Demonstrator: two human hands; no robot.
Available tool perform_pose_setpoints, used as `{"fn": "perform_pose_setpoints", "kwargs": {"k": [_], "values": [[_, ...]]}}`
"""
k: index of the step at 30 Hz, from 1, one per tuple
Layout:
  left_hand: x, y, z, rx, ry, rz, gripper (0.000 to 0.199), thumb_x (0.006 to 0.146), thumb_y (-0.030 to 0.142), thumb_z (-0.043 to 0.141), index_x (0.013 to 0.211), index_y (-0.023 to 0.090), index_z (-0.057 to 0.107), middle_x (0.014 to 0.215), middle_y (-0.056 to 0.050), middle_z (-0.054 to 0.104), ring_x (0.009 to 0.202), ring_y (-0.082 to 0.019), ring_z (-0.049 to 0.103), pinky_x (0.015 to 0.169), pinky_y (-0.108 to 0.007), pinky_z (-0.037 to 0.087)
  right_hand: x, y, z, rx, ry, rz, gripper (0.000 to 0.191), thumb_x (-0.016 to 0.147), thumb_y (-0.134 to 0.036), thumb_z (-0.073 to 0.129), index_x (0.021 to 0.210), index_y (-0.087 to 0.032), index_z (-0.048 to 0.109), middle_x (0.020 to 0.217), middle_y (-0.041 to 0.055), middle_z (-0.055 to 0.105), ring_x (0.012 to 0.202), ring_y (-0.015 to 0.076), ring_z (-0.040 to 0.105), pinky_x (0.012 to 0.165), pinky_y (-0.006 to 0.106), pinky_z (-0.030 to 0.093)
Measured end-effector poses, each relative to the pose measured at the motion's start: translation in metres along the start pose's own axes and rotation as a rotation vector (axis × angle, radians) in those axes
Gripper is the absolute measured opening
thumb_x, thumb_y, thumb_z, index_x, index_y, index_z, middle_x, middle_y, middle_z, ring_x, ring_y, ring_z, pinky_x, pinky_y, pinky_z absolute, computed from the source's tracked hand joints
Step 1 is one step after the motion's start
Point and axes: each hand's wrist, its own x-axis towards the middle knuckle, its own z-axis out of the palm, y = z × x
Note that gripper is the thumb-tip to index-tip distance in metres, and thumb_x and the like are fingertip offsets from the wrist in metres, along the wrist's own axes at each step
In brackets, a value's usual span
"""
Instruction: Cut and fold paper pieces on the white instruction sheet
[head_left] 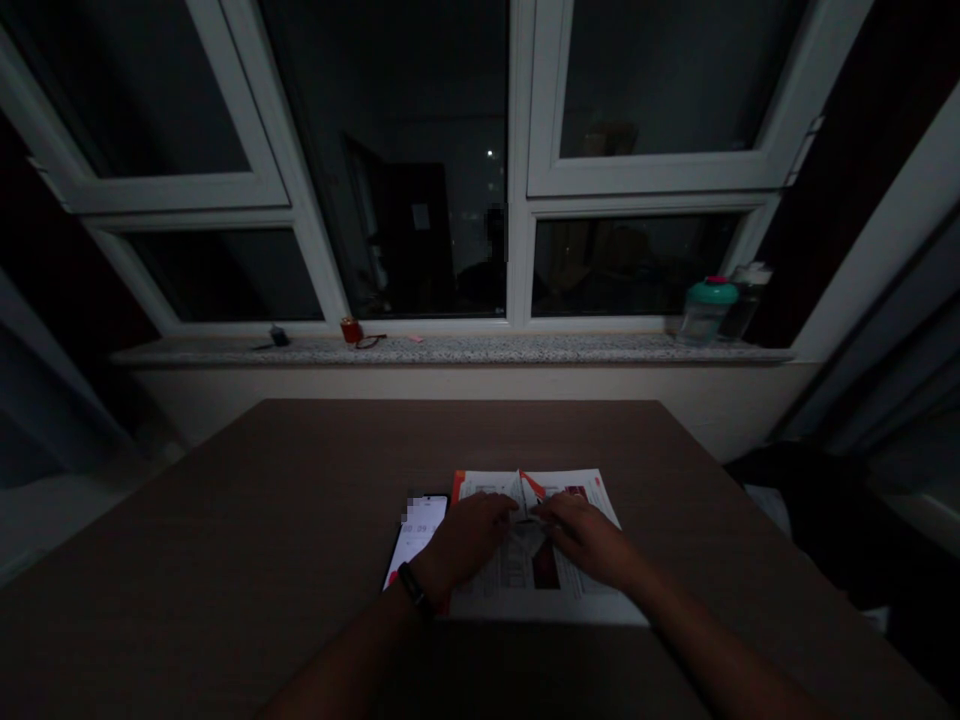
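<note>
Window wall, white-framed casement, night-dark panes, with a speckled granite sill running beneath. On the sill, from the left: a small dark object, too small to identify; a small red cup with a dark cord trailing beside it; further right, a clear bottle with a teal lid, and just behind it a second bottle with a pale cap. Below, a brown tabletop carries the remaining items. At centre, a smartphone lies with its screen lit, its upper corner blurred. Left hand, wearing a black wristband, sits just beside the phone, over the left half of a printed paper leaflet with orange and red markings. Right hand sits over the leaflet's right half. Both sets of fingers lie closed together and nearly meet at the leaflet's raised central fold; whether they grip the paper cannot be told. Far right, dark fabric lies beyond the table edge.
</note>
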Motion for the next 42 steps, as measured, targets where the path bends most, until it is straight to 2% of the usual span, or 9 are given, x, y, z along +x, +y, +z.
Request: {"fn": "perform_pose_setpoints", "kwargs": {"k": [4, 8, 16, 24, 28, 32, 36, 39, 42], "values": [[0.003, 0.0, 0.005, -0.029, 0.03, 0.004, 0.031, 0.093, 0.014, 0.05, 0.12, 0.021, 0.063, 0.119, -0.005, 0.068, 0.11, -0.021, 0.062, 0.098, -0.034, 0.045, 0.002, 0.01, 0.011, -0.035, 0.062, 0.046, 0.026, 0.093, -0.019, 0.049, 0.115, -0.019, 0.061, 0.115, 0.0104, 0.066, 0.107, 0.0241, 0.06, 0.098, 0.041, 0.044], [0.006, -0.003, 0.01, -0.009, 0.031, -0.018, 0.036, 0.091, 0.013, 0.05, 0.123, 0.022, 0.061, 0.124, -0.007, 0.066, 0.116, -0.022, 0.06, 0.101, -0.036, 0.044, 0.004, 0.016, 0.013, -0.058, 0.073, 0.074, 0.031, 0.086, -0.014, 0.055, 0.116, -0.02, 0.061, 0.113, 0.0096, 0.065, 0.108, 0.0239, 0.059, 0.097, 0.039, 0.044], [0.008, -0.002, 0.009, -0.006, 0.034, -0.008, 0.042, 0.087, 0.01, 0.056, 0.127, 0.022, 0.058, 0.127, -0.006, 0.065, 0.118, -0.022, 0.059, 0.103, -0.034, 0.042, 0.009, 0.013, 0.007, -0.094, 0.056, 0.065, 0.026, 0.087, -0.015, 0.06, 0.112, -0.018, 0.063, 0.106, 0.0088, 0.067, 0.103, 0.0232, 0.06, 0.093, 0.036, 0.045], [0.008, 0.004, -0.001, -0.07, 0.011, 0.043, 0.038, 0.087, 0.006, 0.049, 0.12, 0.022, 0.061, 0.119, -0.005, 0.068, 0.112, -0.021, 0.06, 0.099, -0.033, 0.044, 0.008, 0.016, -0.003, -0.047, 0.009, -0.015, 0.029, 0.09, -0.013, 0.053, 0.117, -0.019, 0.062, 0.113, 0.0102, 0.067, 0.105, 0.0232, 0.06, 0.094, 0.037, 0.045], [0.007, 0.002, 0.001, -0.092, 0.013, 0.06, 0.037, 0.089, 0.006, 0.047, 0.117, 0.023, 0.062, 0.117, -0.004, 0.069, 0.108, -0.021, 0.062, 0.096, -0.032, 0.045, 0.007, 0.012, -0.005, -0.043, 0.006, -0.037, 0.029, 0.091, -0.013, 0.051, 0.118, -0.018, 0.061, 0.112, 0.0104, 0.068, 0.104, 0.0232, 0.061, 0.095, 0.037, 0.045], [0.007, -0.003, 0.007, -0.013, 0.04, 0.053, 0.034, 0.092, 0.005, 0.046, 0.118, 0.021, 0.062, 0.119, -0.006, 0.067, 0.111, -0.021, 0.061, 0.099, -0.034, 0.045, 0.006, 0.015, -0.001, -0.064, 0.042, -0.043, 0.029, 0.092, -0.013, 0.049, 0.117, -0.019, 0.062, 0.11, 0.0093, 0.067, 0.104, 0.0227, 0.06, 0.094, 0.037, 0.045], [0.004, -0.002, 0.01, 0.103, 0.052, 0.071, 0.032, 0.095, 0.006, 0.045, 0.117, 0.02, 0.063, 0.119, -0.006, 0.067, 0.111, -0.021, 0.061, 0.101, -0.037, 0.044, 0.006, 0.021, 0.005, -0.148, 0.085, -0.063, 0.022, 0.092, -0.011, 0.049, 0.105, -0.018, 0.066, 0.1, 0.0085, 0.067, 0.096, 0.023, 0.059, 0.088, 0.037, 0.046], [0.002, 0.003, 0.007, 0.194, -0.009, 0.113, 0.03, 0.094, 0.004, 0.046, 0.109, 0.02, 0.066, 0.115, -0.007, 0.067, 0.108, -0.023, 0.061, 0.099, -0.038, 0.045, 0.005, 0.017, 0.003, -0.166, 0.038, -0.106, 0.027, 0.087, -0.004, 0.05, 0.098, -0.02, 0.069, 0.097, 0.0062, 0.066, 0.095, 0.0215, 0.058, 0.089, 0.035, 0.044], [0.0, 0.009, 0.006, 0.265, -0.052, 0.154, 0.027, 0.093, 0.004, 0.046, 0.103, 0.018, 0.067, 0.11, -0.008, 0.066, 0.106, -0.024, 0.06, 0.096, -0.038, 0.046, 0.002, 0.008, -0.004, -0.194, -0.006, -0.132, 0.034, 0.084, -0.001, 0.05, 0.1, -0.021, 0.072, 0.102, 0.0064, 0.064, 0.102, 0.0225, 0.056, 0.094, 0.037, 0.042]]}}
